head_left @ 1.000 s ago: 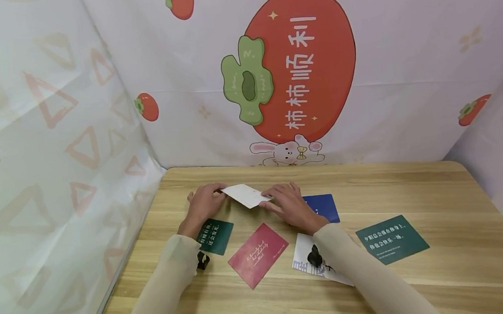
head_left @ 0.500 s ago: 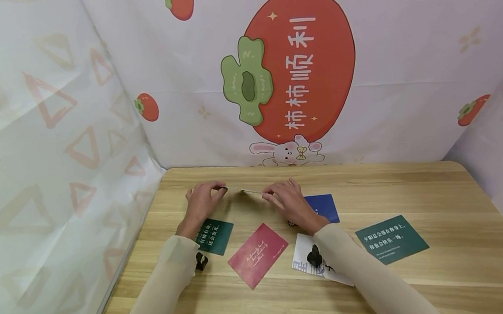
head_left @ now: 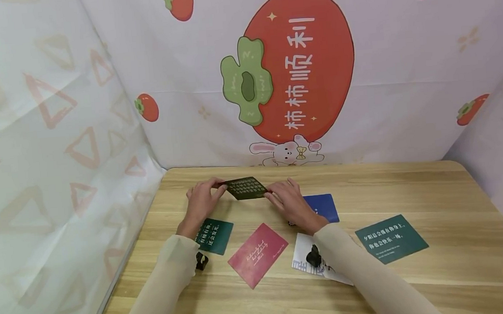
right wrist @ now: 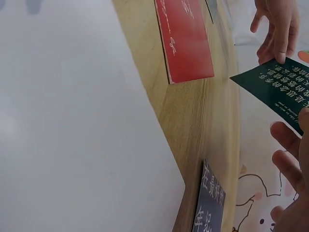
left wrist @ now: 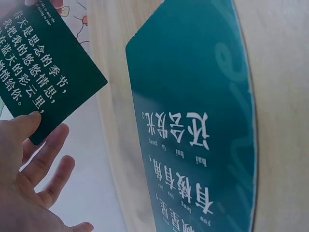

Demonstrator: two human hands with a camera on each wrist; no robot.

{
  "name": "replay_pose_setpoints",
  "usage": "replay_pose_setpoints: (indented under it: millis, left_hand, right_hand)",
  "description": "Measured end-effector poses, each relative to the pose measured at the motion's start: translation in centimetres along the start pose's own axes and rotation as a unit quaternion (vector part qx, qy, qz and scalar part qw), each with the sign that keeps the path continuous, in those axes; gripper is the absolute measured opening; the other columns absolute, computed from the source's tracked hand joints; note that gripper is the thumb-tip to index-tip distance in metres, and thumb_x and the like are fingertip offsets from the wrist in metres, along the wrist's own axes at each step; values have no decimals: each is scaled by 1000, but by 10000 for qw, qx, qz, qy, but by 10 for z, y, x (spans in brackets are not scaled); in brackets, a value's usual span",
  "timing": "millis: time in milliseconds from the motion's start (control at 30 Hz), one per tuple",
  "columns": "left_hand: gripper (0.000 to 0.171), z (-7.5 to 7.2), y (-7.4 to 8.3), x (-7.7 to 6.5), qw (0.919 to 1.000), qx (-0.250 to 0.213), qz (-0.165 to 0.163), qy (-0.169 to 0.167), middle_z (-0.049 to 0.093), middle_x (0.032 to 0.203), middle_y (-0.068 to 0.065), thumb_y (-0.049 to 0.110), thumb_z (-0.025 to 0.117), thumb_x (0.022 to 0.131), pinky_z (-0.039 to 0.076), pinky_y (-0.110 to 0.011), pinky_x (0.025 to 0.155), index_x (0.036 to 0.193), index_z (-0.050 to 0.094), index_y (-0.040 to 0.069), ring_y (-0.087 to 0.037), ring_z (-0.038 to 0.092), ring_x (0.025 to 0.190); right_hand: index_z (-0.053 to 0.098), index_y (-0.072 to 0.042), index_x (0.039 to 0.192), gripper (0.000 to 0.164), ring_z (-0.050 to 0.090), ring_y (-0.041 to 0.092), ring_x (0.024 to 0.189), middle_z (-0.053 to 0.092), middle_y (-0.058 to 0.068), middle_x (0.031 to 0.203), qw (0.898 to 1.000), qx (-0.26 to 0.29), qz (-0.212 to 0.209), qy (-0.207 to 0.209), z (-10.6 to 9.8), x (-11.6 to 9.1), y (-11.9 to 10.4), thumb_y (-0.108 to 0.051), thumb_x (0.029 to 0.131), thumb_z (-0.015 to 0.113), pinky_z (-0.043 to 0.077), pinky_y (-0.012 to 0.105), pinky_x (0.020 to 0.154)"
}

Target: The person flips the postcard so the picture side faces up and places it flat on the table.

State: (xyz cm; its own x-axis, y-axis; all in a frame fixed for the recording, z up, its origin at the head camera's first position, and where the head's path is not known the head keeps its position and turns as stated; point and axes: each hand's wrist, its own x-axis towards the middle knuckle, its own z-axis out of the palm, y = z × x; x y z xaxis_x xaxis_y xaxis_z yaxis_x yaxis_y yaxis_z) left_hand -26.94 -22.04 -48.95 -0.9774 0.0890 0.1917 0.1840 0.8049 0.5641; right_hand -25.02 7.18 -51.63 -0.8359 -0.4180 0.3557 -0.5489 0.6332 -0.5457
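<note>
Above the far part of the table, a dark green card (head_left: 246,189) with lines of white writing is held up at a slant between both hands. My left hand (head_left: 202,200) pinches its left corner between thumb and fingers. At the opposite corner, my right hand (head_left: 287,199) pinches it the same way; the left wrist view cuts that corner off at the frame's edge. Another green card (head_left: 220,237) lies beneath my left wrist, partly hidden by it. Close by my right hand is a blue card (head_left: 326,207), half covered by the hand and wrist.
A pink-red card (head_left: 258,256) lies mid-table between the forearms. Under the right sleeve is a white card (head_left: 301,251), partly covered. Farther right lies a larger green card (head_left: 393,239). A printed cloth wall (head_left: 390,116) rises behind the wooden table (head_left: 435,187).
The held card has tipped over: its white face showed first, then only its thin edge, and now its green written face. Both hands stay almost in place.
</note>
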Motion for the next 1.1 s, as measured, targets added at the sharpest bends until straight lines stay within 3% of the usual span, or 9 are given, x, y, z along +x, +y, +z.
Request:
replay_pose_setpoints:
  millis: [467, 767, 1000, 1100]
  left_hand:
    - [44, -5, 2, -12, 9996, -227, -111, -133, 76, 132, -18, 35, 59, 113, 16, -78, 124, 150, 65, 11, -42, 59, 136]
    - [51, -8, 4, -21, 9990, -193, -144, -387, 73, 137, -19, 34, 53, 116, 18, -77, 124, 160, 55, 8, -42, 56, 140]
    - [51, -6, 2, -22, 9976, -8, -300, -623, 59, 160, -17, 23, 43, 115, 17, -77, 126, 163, 50, 8, -42, 49, 149]
    - [54, -5, 2, -21, 9970, 48, -341, -694, 67, 149, -17, 17, 46, 111, 17, -77, 126, 164, 49, 8, -40, 52, 143]
  right_hand:
    - [74, -10, 121, 20, 65, 33, 130, 77, 9, 120, 9986, 485, 200, -96, 1, -7, -16, -21, 113, 60, 21, 66, 133]
    - [72, -13, 118, 18, 64, 32, 125, 75, 6, 117, 9882, 1338, 646, -359, 1, -9, -24, -24, 114, 58, 41, 61, 121]
    - [72, -15, 116, 17, 63, 25, 114, 73, 3, 112, 9847, 1483, 811, -426, 2, -8, -25, -25, 114, 58, 48, 55, 111]
    - [73, -13, 116, 17, 62, 24, 108, 72, 4, 107, 9838, 1458, 1003, -301, 4, -8, -25, -24, 113, 60, 49, 50, 104]
